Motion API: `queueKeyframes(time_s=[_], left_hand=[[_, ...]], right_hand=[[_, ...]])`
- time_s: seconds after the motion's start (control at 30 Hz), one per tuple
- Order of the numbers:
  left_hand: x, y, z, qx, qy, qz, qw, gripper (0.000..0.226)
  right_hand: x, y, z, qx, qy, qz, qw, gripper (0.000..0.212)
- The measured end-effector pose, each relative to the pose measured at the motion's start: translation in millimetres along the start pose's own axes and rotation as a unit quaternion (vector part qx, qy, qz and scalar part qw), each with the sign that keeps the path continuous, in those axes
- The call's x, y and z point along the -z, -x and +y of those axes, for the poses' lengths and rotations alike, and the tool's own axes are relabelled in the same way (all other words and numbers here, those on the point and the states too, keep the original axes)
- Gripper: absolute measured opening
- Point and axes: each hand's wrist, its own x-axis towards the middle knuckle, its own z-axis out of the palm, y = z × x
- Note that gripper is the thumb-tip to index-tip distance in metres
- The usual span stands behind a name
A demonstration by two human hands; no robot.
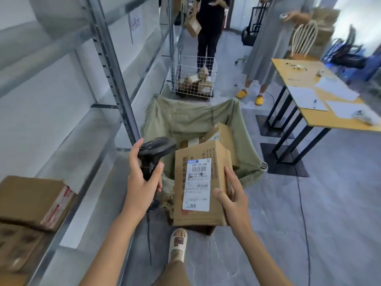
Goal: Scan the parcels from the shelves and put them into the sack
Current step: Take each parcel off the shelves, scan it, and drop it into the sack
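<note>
My right hand (233, 200) grips the right edge of a cardboard parcel (198, 215), held over the near rim of the sack with its white shipping label (198, 183) facing up. My left hand (142, 176) grips the handle of a black barcode scanner (155, 150), whose head points right toward the top of the parcel. The green sack (185, 118) stands open on the floor ahead, with another cardboard box (218, 135) lying inside. Metal shelves (115, 65) run along my left, and two brown parcels (31, 201) sit on the lower shelf at bottom left.
A wire basket cart (194, 79) with several small parcels stands beyond the sack. Two people stand further back, one in dark clothes (210, 32) holding a box, one in grey (266, 44). A wooden table (305, 89) with papers is at right. My sandalled foot (178, 244) is below the parcel.
</note>
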Motion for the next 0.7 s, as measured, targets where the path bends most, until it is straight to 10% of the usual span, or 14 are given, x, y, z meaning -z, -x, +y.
queueKeyframes(time_s=[0.47,0.7], left_hand=[[-32.9,-191.9,-84.3,0.074,-0.020,-0.051,0.996,0.071],[-38.5,-209.0,-110.3,0.145,-0.018,-0.041,0.988,0.070]], right_hand=[[-12.0,-217.1,22.7,-0.057,0.036,0.098,0.993,0.076],[-66.2,-269.7,81.0,-0.105,0.333,-0.012,0.937,0.084]])
